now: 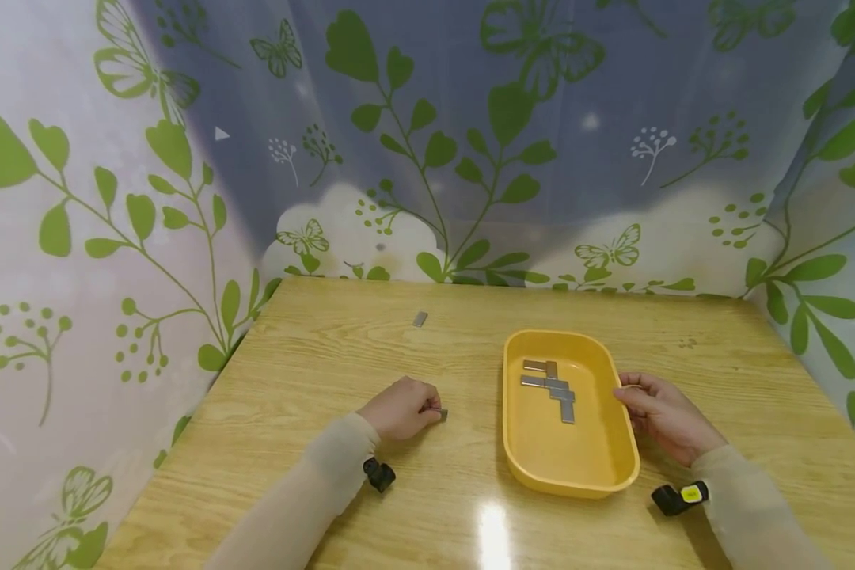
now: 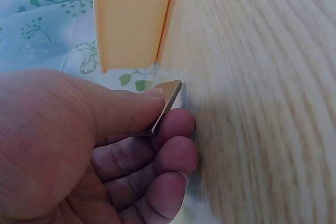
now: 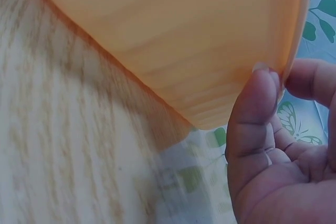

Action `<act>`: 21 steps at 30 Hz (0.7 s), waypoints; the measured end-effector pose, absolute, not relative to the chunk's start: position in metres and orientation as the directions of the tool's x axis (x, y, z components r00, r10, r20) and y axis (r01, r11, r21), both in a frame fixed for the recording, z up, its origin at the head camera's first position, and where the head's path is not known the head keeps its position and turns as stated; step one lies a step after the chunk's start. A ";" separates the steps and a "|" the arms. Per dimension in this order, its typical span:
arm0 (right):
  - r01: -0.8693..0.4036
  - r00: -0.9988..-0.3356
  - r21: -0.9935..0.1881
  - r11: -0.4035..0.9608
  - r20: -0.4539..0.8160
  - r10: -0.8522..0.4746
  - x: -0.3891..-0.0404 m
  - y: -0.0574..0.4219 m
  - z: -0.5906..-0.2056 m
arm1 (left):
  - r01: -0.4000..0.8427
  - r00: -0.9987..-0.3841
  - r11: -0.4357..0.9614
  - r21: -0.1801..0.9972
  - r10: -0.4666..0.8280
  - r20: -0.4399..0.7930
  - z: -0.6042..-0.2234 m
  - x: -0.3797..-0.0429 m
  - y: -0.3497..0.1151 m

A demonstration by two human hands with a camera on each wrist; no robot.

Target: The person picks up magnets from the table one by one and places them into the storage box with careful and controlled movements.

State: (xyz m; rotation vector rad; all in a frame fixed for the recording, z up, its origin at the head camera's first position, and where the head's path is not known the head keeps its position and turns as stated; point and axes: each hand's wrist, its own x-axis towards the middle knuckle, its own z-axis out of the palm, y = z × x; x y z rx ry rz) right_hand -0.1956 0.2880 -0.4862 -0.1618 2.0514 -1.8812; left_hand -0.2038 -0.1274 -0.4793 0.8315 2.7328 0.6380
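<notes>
My left hand (image 1: 400, 408) pinches a small flat rectangular metal piece (image 2: 169, 94) between thumb and fingers, low over the table and left of the yellow plastic tray (image 1: 571, 481). In the left wrist view the piece is tilted, with the other fingers curled below it. My right hand (image 1: 668, 418) grips the tray's right rim, thumb on one side and index finger on the other, as the right wrist view shows. Inside the tray lie several metal pieces (image 1: 567, 411) of the same kind, touching one another in a stepped cluster.
Another metal piece (image 1: 419, 318) lies alone on the wooden table (image 1: 313, 340), toward its back edge. A curtain (image 1: 427, 142) printed with leaves and butterflies hangs behind the table and along both sides.
</notes>
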 end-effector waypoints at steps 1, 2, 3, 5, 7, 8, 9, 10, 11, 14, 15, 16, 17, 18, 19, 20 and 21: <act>0.152 -0.931 -0.982 0.109 -0.179 -0.318 -0.196 0.288 -0.486 | 0.479 -0.817 0.746 0.464 0.572 -0.076 -0.480 -0.204 -0.128; 0.151 -0.931 -0.983 0.106 -0.177 -0.319 -0.196 0.288 -0.487 | 0.479 -0.817 0.744 0.466 0.572 -0.074 -0.480 -0.204 -0.128; 0.150 -0.931 -0.983 0.101 -0.175 -0.319 -0.196 0.288 -0.487 | 0.479 -0.817 0.742 0.468 0.572 -0.070 -0.480 -0.204 -0.128; 0.149 -0.932 -0.985 0.091 -0.171 -0.320 -0.196 0.288 -0.487 | 0.484 -0.816 0.738 0.469 0.574 -0.062 -0.481 -0.204 -0.128; 0.150 -0.932 -0.985 0.081 -0.168 -0.321 -0.196 0.288 -0.487 | 0.488 -0.815 0.737 0.468 0.577 -0.058 -0.481 -0.204 -0.128; 0.150 -0.932 -0.986 0.077 -0.167 -0.321 -0.196 0.288 -0.488 | 0.490 -0.815 0.738 0.463 0.577 -0.057 -0.481 -0.204 -0.128; 0.151 -0.932 -0.986 0.075 -0.167 -0.321 -0.196 0.288 -0.488 | 0.491 -0.814 0.739 0.461 0.577 -0.059 -0.482 -0.204 -0.128; 0.152 -0.932 -0.986 0.073 -0.167 -0.321 -0.196 0.289 -0.488 | 0.494 -0.814 0.742 0.454 0.578 -0.060 -0.481 -0.204 -0.128; 0.151 -0.932 -0.986 0.073 -0.166 -0.322 -0.196 0.289 -0.488 | 0.494 -0.814 0.746 0.447 0.578 -0.065 -0.481 -0.204 -0.127; 0.150 -0.932 -0.986 0.070 -0.165 -0.322 -0.196 0.289 -0.488 | 0.499 -0.812 0.752 0.431 0.579 -0.070 -0.481 -0.203 -0.127; 0.150 -0.933 -0.986 0.069 -0.164 -0.322 -0.196 0.289 -0.488 | 0.500 -0.811 0.751 0.432 0.580 -0.069 -0.481 -0.203 -0.127; 0.149 -0.933 -0.987 0.066 -0.163 -0.322 -0.196 0.289 -0.488 | 0.504 -0.810 0.750 0.429 0.582 -0.065 -0.481 -0.203 -0.128; 0.149 -0.933 -0.987 0.063 -0.162 -0.322 -0.196 0.289 -0.488 | 0.506 -0.809 0.748 0.429 0.584 -0.063 -0.480 -0.203 -0.128; 0.149 -0.933 -0.987 0.062 -0.161 -0.322 -0.196 0.288 -0.488 | 0.508 -0.808 0.746 0.430 0.586 -0.061 -0.480 -0.203 -0.128; 0.148 -0.933 -0.987 0.061 -0.160 -0.322 -0.196 0.288 -0.487 | 0.510 -0.807 0.744 0.432 0.588 -0.060 -0.480 -0.202 -0.128; 0.149 -0.933 -0.987 0.058 -0.160 -0.323 -0.196 0.288 -0.487 | 0.511 -0.806 0.742 0.433 0.589 -0.060 -0.480 -0.202 -0.128; 0.149 -0.933 -0.987 0.057 -0.159 -0.324 -0.195 0.288 -0.487 | 0.511 -0.805 0.742 0.434 0.590 -0.061 -0.480 -0.202 -0.128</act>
